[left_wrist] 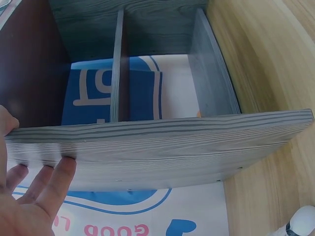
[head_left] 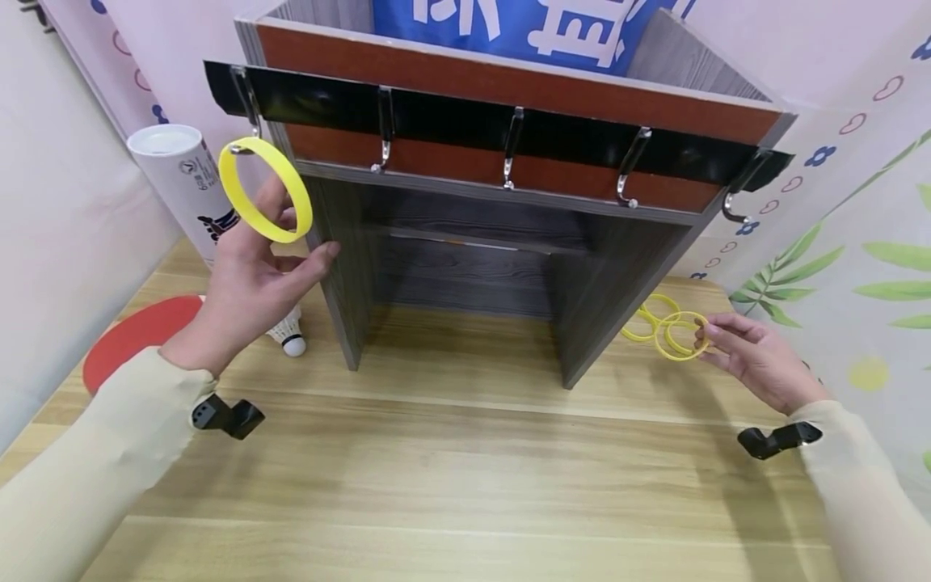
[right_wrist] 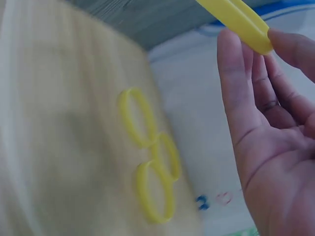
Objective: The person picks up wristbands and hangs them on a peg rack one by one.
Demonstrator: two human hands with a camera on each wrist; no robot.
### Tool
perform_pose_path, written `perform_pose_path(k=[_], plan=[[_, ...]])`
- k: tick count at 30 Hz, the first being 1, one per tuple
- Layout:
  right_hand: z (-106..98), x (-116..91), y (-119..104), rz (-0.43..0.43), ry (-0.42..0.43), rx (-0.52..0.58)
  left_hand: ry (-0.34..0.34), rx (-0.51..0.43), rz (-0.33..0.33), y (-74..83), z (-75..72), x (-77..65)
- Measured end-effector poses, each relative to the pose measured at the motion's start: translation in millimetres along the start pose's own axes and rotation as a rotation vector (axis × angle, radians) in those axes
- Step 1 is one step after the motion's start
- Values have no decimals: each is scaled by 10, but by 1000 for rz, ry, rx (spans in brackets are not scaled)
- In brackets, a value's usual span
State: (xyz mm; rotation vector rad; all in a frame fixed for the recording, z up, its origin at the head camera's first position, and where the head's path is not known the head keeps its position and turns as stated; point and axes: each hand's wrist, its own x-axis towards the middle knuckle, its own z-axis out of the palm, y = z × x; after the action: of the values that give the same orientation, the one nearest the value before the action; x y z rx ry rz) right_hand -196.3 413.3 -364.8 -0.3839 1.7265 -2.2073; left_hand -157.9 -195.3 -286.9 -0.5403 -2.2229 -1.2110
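A yellow ring (head_left: 301, 206) hangs on the leftmost hook (head_left: 250, 105) of the black hook strip, fixed across the front of a grey wooden shelf (head_left: 342, 283). Just behind that ring is my left hand (head_left: 258, 275); in the left wrist view its fingertips touch the outer face of the side board (left_wrist: 147, 155), with the thumb at the board's edge. To the right of the shelf, my right hand (head_left: 760, 364) pinches another yellow ring (right_wrist: 236, 22) between thumb and fingers. Below it, three yellow rings (right_wrist: 142, 191) lie on the table, touching or close together.
Left of the shelf stand a white shuttlecock tube (head_left: 170, 174), a red paddle (head_left: 138, 335) and a shuttlecock (head_left: 292, 341). The other hooks (head_left: 513, 149) stick out along the strip. Patterned cloth walls (head_left: 836, 137) border the wooden table (head_left: 465, 477).
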Motion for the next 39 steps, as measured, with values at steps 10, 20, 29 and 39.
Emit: perform_pose_path(k=[10, 20, 29, 39], plan=[[400, 30, -439, -150, -277, 7, 0, 8, -3, 10, 1, 16], [1030, -37, -835, -217, -351, -265, 5, 5, -26, 17, 10, 3], [1941, 4, -822, -301, -241, -520, 0, 20, -5, 8, -10, 20], [2829, 418, -482, -369, -218, -398, 12, -6, -9, 6, 4, -4]])
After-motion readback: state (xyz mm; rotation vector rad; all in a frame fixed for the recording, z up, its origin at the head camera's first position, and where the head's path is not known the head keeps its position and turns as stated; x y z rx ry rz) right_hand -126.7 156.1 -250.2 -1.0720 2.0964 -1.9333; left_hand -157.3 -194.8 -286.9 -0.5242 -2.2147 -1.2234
